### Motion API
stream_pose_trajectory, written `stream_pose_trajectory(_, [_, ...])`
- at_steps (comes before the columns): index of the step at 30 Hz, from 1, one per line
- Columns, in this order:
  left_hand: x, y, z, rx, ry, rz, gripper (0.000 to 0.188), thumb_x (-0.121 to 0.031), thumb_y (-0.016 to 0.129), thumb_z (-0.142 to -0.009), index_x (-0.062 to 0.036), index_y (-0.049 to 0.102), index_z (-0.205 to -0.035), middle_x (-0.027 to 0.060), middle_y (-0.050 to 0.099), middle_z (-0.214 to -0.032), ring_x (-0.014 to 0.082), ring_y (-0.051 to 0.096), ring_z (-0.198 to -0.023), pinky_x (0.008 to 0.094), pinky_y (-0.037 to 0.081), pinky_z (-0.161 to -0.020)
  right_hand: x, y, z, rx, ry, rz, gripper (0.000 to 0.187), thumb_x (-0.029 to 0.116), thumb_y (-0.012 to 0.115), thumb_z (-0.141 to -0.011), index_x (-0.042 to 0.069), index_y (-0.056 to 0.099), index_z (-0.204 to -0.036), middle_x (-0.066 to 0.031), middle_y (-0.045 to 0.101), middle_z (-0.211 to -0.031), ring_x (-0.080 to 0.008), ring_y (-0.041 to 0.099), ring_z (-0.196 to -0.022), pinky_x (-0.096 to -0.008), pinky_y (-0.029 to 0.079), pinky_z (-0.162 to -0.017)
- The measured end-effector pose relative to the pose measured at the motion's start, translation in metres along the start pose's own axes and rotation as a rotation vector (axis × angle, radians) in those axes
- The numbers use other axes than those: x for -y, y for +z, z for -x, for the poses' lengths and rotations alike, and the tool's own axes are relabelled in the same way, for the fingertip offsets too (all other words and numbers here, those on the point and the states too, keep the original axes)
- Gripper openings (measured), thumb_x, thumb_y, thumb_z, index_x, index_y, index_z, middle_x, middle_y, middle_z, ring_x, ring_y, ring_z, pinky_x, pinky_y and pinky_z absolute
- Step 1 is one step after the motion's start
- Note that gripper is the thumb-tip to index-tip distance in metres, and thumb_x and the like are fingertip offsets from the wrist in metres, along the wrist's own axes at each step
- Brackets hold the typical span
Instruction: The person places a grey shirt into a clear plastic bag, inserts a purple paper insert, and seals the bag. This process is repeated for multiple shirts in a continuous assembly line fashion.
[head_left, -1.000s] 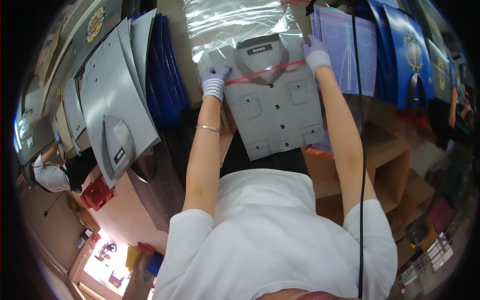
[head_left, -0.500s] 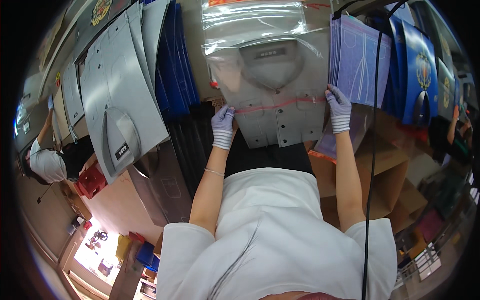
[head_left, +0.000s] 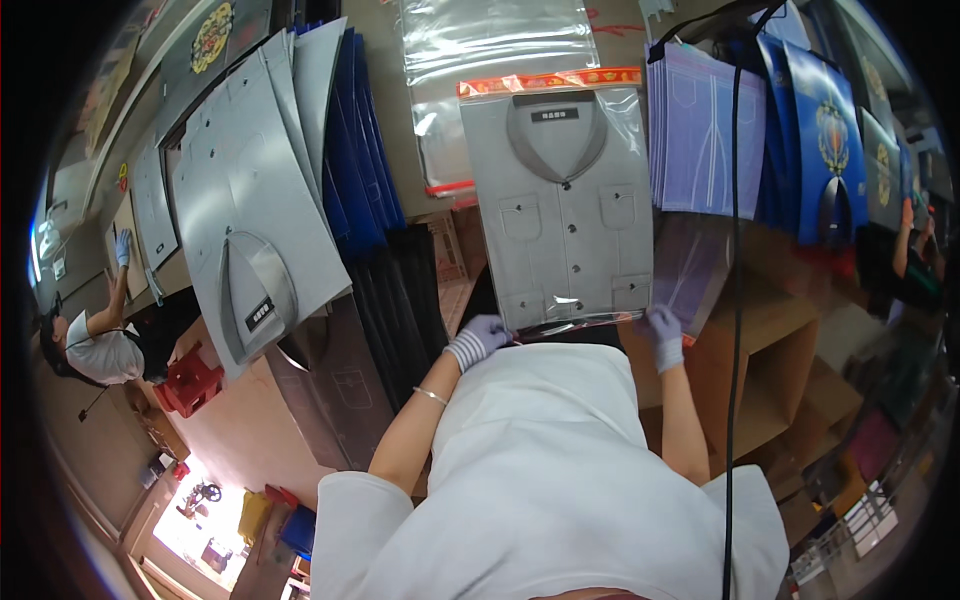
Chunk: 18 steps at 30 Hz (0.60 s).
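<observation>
A flat grey button-front shirt piece (head_left: 570, 215), with a collar and several pockets, lies face up inside a clear plastic bag (head_left: 622, 125). An orange-red patterned band runs across the bag's far end. Both hands wear pale lavender gloves with striped cuffs. My left hand (head_left: 480, 338) pinches the bag's near edge at its left corner. At the right corner, my right hand (head_left: 665, 335) has its fingers closed on the same edge. The near edge, with a thin red line, lies close to my waist; the fingertips are partly hidden.
A stack of clear bags (head_left: 440, 140) lies beyond the shirt. Grey shirt pieces (head_left: 235, 180) and blue pieces (head_left: 355, 150) stand at left; purple pieces (head_left: 705, 130) and blue pieces (head_left: 825, 130) at right. Cardboard boxes (head_left: 770, 330) sit below. A black cable (head_left: 735, 300) hangs at right. Another person (head_left: 105, 335) works far left.
Both hands have come toward my waist, drawing the bag's near edge from the shirt's middle to past its lower end. The orange-red band now lies just above the collar.
</observation>
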<state>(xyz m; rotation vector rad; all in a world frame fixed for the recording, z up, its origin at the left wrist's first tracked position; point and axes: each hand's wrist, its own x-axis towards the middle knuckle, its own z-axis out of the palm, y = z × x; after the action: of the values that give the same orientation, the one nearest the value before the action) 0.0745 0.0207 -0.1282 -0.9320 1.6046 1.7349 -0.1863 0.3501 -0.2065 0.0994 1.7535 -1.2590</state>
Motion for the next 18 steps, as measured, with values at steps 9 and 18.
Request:
stream_pose_trajectory(9, [-0.124, -0.026, 0.088, 0.000, 0.763, -0.285, 0.025, -0.013, 0.062, -0.076, -0.0047, 0.062, -0.100, 0.0167, 0.062, -0.097, 0.0289, 0.059, -0.088, 0.0337, 0.046, -0.081, 0.194, 0.131, 0.041, -0.153, -0.379, -0.519, 0.046, 0.017, 0.067, -0.078, 0.002, 0.049, -0.117, -0.0063, 0.056, -0.106, -0.0147, 0.056, -0.094, -0.0304, 0.049, -0.079])
stream_pose_trajectory(18, [-0.144, -0.027, 0.069, -0.158, 0.648, -0.089, 0.023, -0.011, 0.055, -0.084, -0.0013, 0.058, -0.104, 0.0119, 0.062, -0.091, 0.0228, 0.060, -0.087, 0.0314, 0.048, -0.080, 0.354, 0.193, 0.081, -0.166, -1.362, 0.879, 0.031, 0.011, 0.062, -0.075, 0.012, 0.062, -0.106, -0.0063, 0.058, -0.076, -0.0242, 0.056, -0.066, -0.0320, 0.045, -0.060])
